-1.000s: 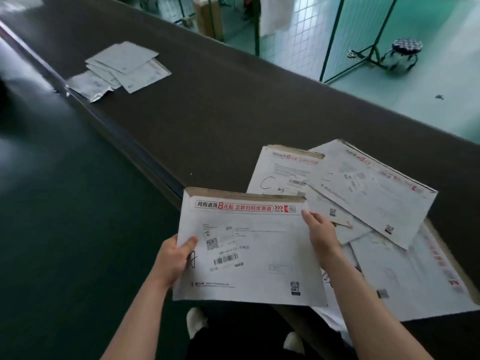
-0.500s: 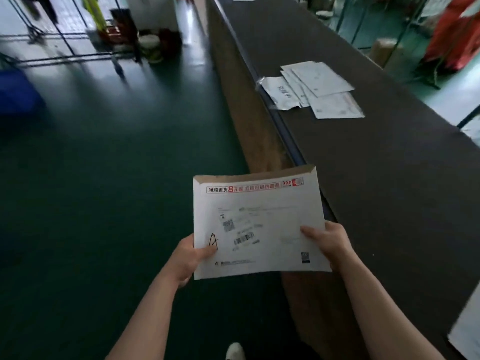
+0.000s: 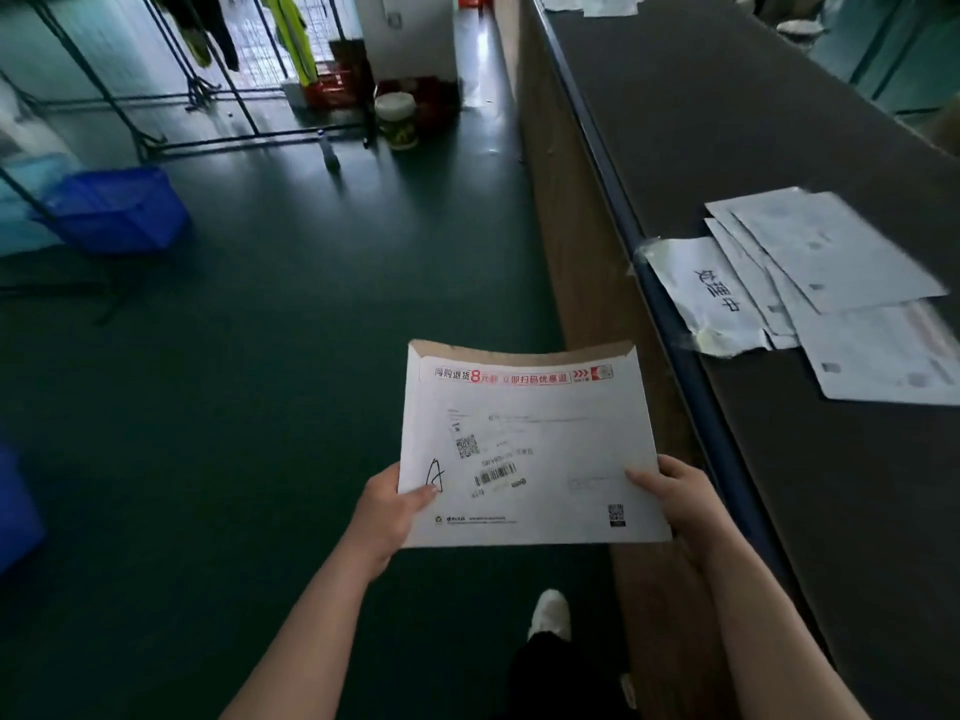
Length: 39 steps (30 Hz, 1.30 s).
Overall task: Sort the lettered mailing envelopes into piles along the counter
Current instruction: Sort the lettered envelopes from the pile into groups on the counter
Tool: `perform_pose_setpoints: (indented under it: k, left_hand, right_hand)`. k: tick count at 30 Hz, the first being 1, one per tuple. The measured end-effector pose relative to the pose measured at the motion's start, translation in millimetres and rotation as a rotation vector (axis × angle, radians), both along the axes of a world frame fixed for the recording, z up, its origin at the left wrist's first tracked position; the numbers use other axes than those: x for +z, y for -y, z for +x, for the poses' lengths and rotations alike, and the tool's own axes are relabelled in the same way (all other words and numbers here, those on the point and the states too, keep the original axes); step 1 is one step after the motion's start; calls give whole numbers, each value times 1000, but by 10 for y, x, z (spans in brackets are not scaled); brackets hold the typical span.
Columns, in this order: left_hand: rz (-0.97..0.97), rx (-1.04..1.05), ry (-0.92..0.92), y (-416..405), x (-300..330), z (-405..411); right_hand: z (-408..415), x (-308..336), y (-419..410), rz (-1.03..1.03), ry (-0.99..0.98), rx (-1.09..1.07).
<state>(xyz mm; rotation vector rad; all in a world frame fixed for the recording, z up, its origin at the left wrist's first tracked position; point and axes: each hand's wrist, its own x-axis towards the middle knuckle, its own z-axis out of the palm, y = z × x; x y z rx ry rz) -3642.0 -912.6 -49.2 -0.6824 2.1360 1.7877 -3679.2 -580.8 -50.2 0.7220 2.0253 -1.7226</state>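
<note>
Dark green floor at left, long dark counter [image 3: 779,122] running up the right of the frame. Held at lower centre, out over the floor and just left of the counter's edge: one white envelope [image 3: 524,449] marked "A", pinched at its lower left edge by the left hand [image 3: 387,517] and at its lower right by the right hand [image 3: 675,498], thumbs on top. Looks like mid-carry in the sorting; next, probably a match of the letter to a pile, perhaps the pile [image 3: 831,298] at right beside the taped label [image 3: 711,298], then a flat set-down on top.
</note>
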Motion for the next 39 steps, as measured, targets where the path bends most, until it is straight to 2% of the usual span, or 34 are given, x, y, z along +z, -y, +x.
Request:
perform_pose_setpoints:
  k: [4,10,15,19,24,27,35,39]
  left_hand:
    - [-115,-46,51,314,208,-967]
    - [-18,73,21,837,156,-2264]
    - [37,92,-1,1342,-30,-3594]
    - [50,119,10,1794,0,-4817]
    - [21,45,-49,1997,242,-6588]
    - [-2,53,-107,1948,386,-7091]
    - [13,130,-176,1798,174,-9692]
    - [28,224,-187,1832,369,-10920]
  right_hand:
    - [-1121,150,365,-17,30,125]
    - [-2726,360,1095,-69,16,339]
    - [-4114,356,1725,27,-2,485]
    - [-5308,513,2101,73,-15,382]
    - [-6812,680,2356,83,-40,192]
    - [-7256,720,2424,43,-30,102]
    - [-9548,315,2141,-137,-9,-215]
    - [-10826,362,2141,-177,10,-195]
